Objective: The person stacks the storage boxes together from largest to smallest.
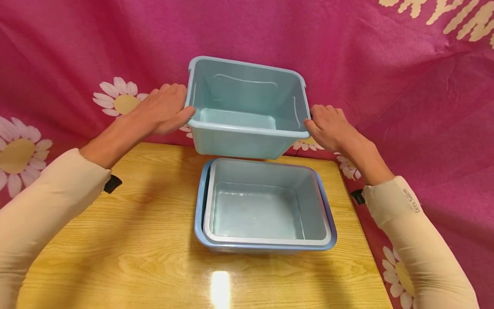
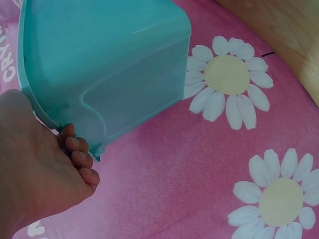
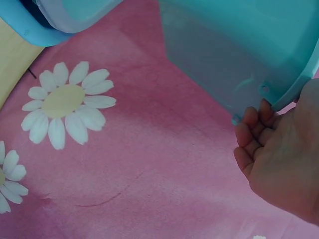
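Note:
A pale teal plastic storage bin (image 1: 235, 139) is held up at the back of the table, tilted so that its inside shows in the head view. My left hand (image 1: 166, 109) grips its left rim, the fingers curled under the edge in the left wrist view. On the opposite side my right hand (image 1: 329, 124) holds the right rim, with curled fingertips (image 3: 244, 134) beneath it in the right wrist view. Below the raised bin stand two nested bins: a greyish one (image 1: 254, 210) sits inside a blue one (image 1: 200, 214). No contents show in the bins.
The nested bins rest on a yellow wood-grain table (image 1: 154, 257). A pink cloth (image 1: 247, 25) with white daisies and cream lettering hangs behind the table and along its right side. Light glares off the tabletop near the front.

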{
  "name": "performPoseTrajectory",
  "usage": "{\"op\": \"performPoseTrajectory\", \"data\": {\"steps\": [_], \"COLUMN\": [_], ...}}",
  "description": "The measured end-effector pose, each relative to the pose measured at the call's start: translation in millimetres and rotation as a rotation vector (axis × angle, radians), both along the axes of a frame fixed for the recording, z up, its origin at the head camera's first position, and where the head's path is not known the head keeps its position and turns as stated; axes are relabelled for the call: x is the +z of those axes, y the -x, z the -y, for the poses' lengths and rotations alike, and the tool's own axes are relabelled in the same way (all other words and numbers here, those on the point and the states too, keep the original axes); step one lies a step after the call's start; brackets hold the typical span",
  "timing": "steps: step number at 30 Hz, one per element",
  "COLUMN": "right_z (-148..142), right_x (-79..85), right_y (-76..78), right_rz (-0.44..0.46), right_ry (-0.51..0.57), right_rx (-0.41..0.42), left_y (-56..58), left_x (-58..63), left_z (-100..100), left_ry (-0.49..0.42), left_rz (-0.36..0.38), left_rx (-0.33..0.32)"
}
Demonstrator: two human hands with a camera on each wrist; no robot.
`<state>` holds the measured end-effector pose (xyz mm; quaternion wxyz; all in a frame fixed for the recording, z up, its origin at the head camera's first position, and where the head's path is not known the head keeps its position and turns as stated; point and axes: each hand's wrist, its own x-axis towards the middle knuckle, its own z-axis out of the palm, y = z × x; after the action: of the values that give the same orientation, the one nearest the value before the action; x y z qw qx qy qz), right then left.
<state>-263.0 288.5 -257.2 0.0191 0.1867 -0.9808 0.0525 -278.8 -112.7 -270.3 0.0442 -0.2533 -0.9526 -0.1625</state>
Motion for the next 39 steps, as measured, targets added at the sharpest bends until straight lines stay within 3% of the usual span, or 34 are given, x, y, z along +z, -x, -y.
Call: {"op": "performPoseTrajectory", "data": {"steps": [11, 27, 39], "right_z": [-7, -16, -24], "right_x": [5.7, 7.6, 5.4], "right_y": [-23.1, -47.2, -71.3], "right_rz": [-0.012, -0.1, -0.107], "right_ry": [0.023, 0.032, 0.026], "right_rx": [0.011, 0.056, 0.036], "left_y": [-17.6, -43.0, -60.0], "left_x": [4.7, 10.7, 12.7], "left_z": [-3, -9, -16], "left_ry": [-0.041, 0.006, 0.014], "left_rz": [-0.042, -0.035, -0.059], "left_rx": [-0.032, -0.036, -0.041]}}
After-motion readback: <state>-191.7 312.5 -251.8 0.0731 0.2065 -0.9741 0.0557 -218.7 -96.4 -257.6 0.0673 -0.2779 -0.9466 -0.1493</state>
